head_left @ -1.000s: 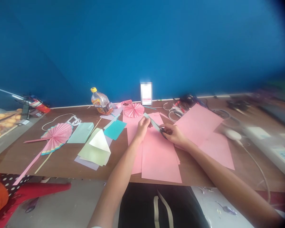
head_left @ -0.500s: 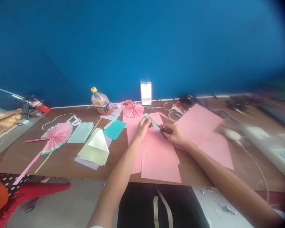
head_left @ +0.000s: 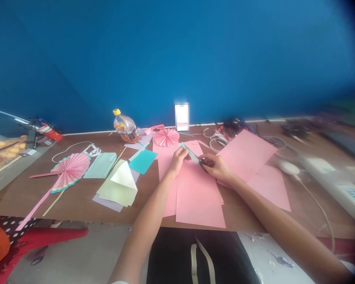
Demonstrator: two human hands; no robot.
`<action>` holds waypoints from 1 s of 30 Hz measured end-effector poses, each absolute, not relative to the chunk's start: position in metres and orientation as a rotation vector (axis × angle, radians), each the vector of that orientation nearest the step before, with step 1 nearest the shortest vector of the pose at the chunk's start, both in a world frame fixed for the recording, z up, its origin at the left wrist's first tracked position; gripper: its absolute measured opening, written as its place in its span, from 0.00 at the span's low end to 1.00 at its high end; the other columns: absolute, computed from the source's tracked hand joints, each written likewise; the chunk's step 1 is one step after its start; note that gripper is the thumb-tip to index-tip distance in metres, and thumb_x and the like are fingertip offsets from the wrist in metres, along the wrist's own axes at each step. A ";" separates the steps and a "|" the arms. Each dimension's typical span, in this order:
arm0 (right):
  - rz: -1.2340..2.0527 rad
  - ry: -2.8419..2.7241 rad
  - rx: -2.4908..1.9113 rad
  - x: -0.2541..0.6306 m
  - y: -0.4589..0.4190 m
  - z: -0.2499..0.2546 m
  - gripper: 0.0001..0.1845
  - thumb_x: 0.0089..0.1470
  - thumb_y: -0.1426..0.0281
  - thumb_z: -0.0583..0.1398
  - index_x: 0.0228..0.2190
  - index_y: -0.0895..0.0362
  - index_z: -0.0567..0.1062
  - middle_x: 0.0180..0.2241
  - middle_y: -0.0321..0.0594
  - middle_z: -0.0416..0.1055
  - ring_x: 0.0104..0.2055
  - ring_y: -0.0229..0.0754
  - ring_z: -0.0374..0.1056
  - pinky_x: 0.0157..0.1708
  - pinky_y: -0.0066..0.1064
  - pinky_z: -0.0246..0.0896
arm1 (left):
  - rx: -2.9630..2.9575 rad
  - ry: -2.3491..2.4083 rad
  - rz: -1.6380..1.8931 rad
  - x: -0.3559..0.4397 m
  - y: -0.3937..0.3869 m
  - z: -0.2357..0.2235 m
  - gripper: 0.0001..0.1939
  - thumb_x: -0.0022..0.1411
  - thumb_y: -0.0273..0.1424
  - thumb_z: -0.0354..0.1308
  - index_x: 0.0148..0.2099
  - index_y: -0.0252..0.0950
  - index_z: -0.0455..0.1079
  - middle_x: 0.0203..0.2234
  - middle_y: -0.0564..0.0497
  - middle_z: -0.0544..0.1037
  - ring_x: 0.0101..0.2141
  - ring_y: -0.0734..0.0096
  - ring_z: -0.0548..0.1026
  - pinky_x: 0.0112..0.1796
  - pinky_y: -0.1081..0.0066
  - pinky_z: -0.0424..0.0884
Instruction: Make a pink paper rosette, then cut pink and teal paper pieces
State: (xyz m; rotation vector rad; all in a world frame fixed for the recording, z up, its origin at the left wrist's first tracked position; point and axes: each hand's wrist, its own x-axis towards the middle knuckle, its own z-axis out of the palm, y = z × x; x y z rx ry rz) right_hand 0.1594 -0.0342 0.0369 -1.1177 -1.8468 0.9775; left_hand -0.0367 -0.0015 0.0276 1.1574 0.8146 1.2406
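Between thumb and fingers, my left hand [head_left: 179, 159] pinches a narrow pale blue-green paper strip [head_left: 193, 154]. Dark-handled scissors [head_left: 205, 165] are in my closed right hand [head_left: 217, 166], their blades at the strip's lower right end. My fingers partly hide the handles. Both hands are over pink paper sheets [head_left: 197, 201] lying on the table. Just beyond my left hand is a round pleated pink paper fan [head_left: 166, 137]. More pink sheets [head_left: 248, 152] lie to the right of my right hand.
A pleated pink fan with a blue edge [head_left: 72, 171], green paper [head_left: 115, 189], teal paper [head_left: 143, 161] and a yellow-capped bottle [head_left: 126, 128] occupy the left. A phone [head_left: 182, 117] stands against the wall. Cables, a white adapter [head_left: 287, 167] and a power strip [head_left: 350, 195] are rightward.
Hardly anything differs. Both hands keep their place, with the strip and scissors held in nearly the same position.
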 end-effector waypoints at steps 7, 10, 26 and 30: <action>0.995 -1.844 -1.115 0.160 -0.035 0.039 0.16 0.51 0.68 0.58 0.42 0.58 0.74 0.22 0.33 0.65 0.23 0.35 0.60 0.24 0.27 0.57 | 1.162 0.760 1.203 -0.036 0.001 0.023 0.14 0.58 0.40 0.60 0.34 0.34 0.68 0.26 0.54 0.69 0.27 0.77 0.67 0.32 0.74 0.64; 0.981 -1.852 -1.117 0.160 -0.035 0.039 0.16 0.51 0.67 0.58 0.42 0.58 0.74 0.22 0.33 0.66 0.23 0.35 0.60 0.24 0.27 0.57 | 1.164 0.765 1.190 -0.036 0.000 0.024 0.14 0.58 0.41 0.60 0.35 0.34 0.68 0.26 0.54 0.69 0.28 0.77 0.67 0.33 0.74 0.64; 1.013 -1.802 -1.090 0.154 -0.035 0.035 0.15 0.51 0.65 0.59 0.41 0.57 0.74 0.20 0.30 0.60 0.21 0.33 0.55 0.22 0.27 0.53 | 1.184 0.749 1.182 -0.035 0.000 0.023 0.13 0.59 0.40 0.59 0.37 0.34 0.69 0.28 0.53 0.71 0.28 0.77 0.67 0.33 0.74 0.64; 1.032 -1.801 -1.101 0.155 -0.033 0.032 0.15 0.52 0.64 0.59 0.42 0.56 0.73 0.21 0.31 0.63 0.21 0.34 0.58 0.22 0.27 0.53 | 1.175 0.765 1.179 -0.036 0.000 0.025 0.14 0.58 0.41 0.60 0.37 0.34 0.69 0.27 0.53 0.71 0.28 0.76 0.68 0.33 0.74 0.65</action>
